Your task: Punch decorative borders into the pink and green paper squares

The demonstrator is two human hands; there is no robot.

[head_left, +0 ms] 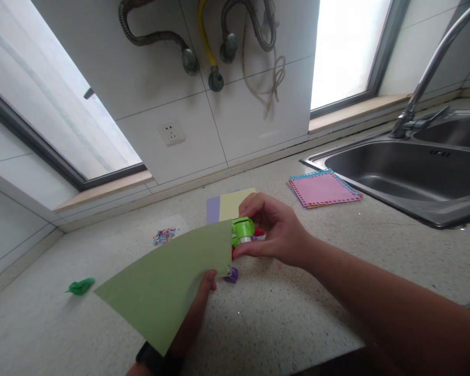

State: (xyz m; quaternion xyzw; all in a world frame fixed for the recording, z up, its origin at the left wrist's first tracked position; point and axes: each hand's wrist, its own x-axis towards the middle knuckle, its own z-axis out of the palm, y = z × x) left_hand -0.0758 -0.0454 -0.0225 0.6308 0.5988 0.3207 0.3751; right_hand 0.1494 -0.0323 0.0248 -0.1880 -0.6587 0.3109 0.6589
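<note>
While the hands [274, 227] hold green paper [168, 271], left, lime punch [243, 230], right, confetti [164, 236] lies beyond.

A speckled countertop [274, 318] carries a paper stack [323, 189], coloured sheets [231, 204] and a green bundle [81, 286].

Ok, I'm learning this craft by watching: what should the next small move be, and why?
Probably squeeze the green punch with the right hand while the left hand steadies the green paper. The punch is gripped at the paper's right edge, the corner below shows a small cut-out, and the pink sheet near the sink has holes along its edges.
</note>
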